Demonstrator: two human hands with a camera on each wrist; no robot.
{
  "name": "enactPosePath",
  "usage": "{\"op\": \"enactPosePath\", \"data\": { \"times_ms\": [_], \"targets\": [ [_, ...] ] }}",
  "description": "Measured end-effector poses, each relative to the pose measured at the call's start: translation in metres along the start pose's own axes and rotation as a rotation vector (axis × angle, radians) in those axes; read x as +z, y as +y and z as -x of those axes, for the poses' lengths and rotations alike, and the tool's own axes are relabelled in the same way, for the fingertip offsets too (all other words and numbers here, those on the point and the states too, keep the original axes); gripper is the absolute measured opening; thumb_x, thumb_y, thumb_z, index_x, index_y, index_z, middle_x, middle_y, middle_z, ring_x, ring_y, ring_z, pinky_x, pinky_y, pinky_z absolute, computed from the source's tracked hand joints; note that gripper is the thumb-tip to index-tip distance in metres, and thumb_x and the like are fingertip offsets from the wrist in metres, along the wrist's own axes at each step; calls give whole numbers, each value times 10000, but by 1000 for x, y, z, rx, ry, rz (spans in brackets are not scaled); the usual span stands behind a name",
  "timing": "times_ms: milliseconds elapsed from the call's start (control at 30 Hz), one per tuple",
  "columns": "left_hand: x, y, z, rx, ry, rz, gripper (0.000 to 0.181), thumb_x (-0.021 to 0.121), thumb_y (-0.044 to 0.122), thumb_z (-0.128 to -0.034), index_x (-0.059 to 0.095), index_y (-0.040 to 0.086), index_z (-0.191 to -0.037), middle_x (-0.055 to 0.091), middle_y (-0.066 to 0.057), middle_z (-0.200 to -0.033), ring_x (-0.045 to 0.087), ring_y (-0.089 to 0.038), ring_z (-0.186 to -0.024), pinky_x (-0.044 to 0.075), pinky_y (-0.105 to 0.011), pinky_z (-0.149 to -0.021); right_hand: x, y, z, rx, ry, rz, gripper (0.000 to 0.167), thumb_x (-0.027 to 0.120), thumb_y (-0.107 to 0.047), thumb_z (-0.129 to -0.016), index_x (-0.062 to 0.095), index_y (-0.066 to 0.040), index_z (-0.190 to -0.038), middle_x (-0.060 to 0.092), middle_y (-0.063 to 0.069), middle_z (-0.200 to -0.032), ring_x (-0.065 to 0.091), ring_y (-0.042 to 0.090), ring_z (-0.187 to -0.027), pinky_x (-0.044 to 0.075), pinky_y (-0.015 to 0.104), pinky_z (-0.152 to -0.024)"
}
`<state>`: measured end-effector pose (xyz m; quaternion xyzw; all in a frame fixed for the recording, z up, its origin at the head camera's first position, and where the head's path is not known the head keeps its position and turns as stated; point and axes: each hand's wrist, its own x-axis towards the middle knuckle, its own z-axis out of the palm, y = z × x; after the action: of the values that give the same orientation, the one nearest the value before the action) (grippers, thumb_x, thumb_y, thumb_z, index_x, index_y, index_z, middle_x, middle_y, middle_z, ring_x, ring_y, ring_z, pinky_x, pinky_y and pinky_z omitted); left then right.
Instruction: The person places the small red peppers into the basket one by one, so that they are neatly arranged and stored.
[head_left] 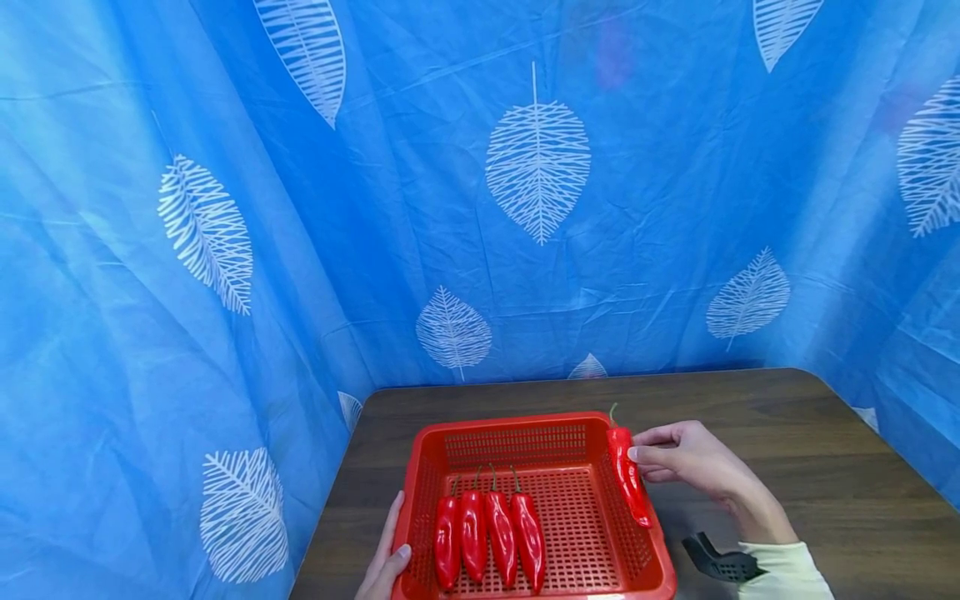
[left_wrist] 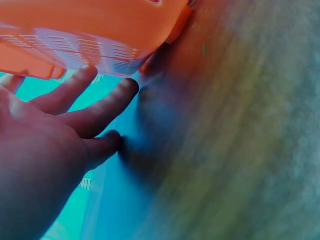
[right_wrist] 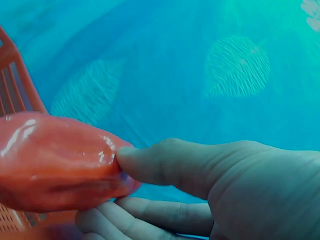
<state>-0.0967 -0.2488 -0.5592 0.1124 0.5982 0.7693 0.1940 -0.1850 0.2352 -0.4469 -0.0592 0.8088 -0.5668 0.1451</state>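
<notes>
A red plastic basket with slotted walls stands at the front of the table. Several glossy red chili peppers with green stems lie side by side in its left half, stems toward the back. Over the right rim, my right hand pinches another red chili pepper between thumb and fingers, its stem pointing up and away. Close up in the right wrist view, the thumb presses on this pepper. My left hand rests against the basket's left outer side, its fingers extended in the left wrist view.
The dark wood-grain table extends past the basket on both sides. Blue curtains with white leaf prints hang behind and around it. A black strap piece sits at my right wrist by the pale sleeve.
</notes>
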Motion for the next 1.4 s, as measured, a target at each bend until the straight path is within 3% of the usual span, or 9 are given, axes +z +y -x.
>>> {"op": "enactPosePath", "data": {
  "times_ms": [300, 700, 1100, 1400],
  "targets": [
    [-1, 0, -1, -9, 9, 10, 837, 367, 335, -1184, -299, 287, -1690, -144, -391, -1728, 433, -207, -1483, 500, -426, -1135, 35, -22, -12, 19, 38, 71, 385, 805, -180, -1000, 747, 72, -1286, 805, 124, -1103, 795, 278, -957, 676, 483, -865],
    [0, 1, -1, -27, 25, -7, 841, 369, 339, -1184, -302, 289, -1690, -153, -393, -1738, 373, -316, -1540, 487, -450, -1139, 74, -41, -28, -66, -32, 64, 298, 825, -111, -954, 772, 74, -1182, 803, 102, -1012, 792, 272, -900, 680, 461, -829],
    [4, 0, 0, -34, 28, -10, 841, 365, 339, -1183, -305, 299, -1691, -166, -377, -1749, 290, -406, -1583, 471, -495, -1161, 93, -22, -42, -24, -66, 52, 253, 821, -78, -944, 770, 79, -1136, 808, 102, -945, 798, 291, -866, 682, 474, -796],
    [6, -3, 3, -50, 37, 6, 856, 385, 337, -1180, -302, 299, -1689, -167, -382, -1742, 384, -311, -1538, 493, -477, -1148, 100, -11, -45, 26, -23, 119, 209, 853, -94, -927, 797, 36, -1081, 801, 89, -912, 791, 280, -840, 681, 463, -795]
  ]
}}
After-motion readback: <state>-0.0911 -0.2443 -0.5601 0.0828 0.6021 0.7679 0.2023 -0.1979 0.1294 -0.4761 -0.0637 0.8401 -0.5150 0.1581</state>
